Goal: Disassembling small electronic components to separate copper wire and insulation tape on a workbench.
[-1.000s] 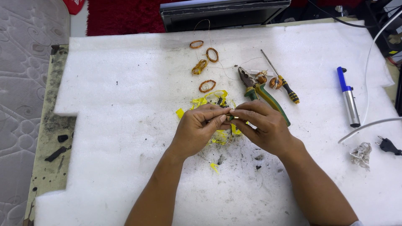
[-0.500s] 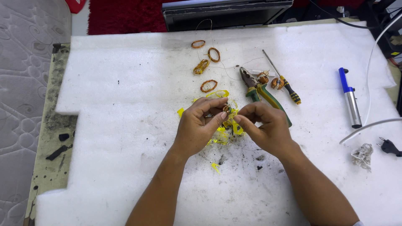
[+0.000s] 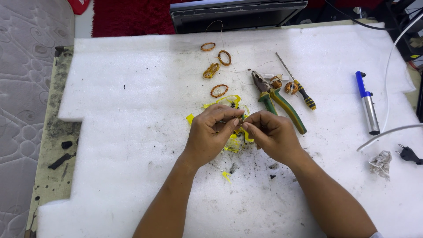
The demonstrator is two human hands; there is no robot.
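Observation:
My left hand and my right hand meet fingertip to fingertip over a white foam sheet. Together they pinch a small dark part wrapped in yellow tape; most of it is hidden by my fingers. Torn yellow tape scraps lie under and around my hands. Several copper wire coils lie just beyond them.
Green-handled pliers lie right of my hands, with a yellow-and-black screwdriver and a copper toroid beside them. A blue-and-silver tool, a white cable and a black plug are at far right. Dark crumbs dot the foam.
My hands have stayed together over the tape scraps, with only small finger shifts on the wrapped part. Nothing else on the foam has moved.

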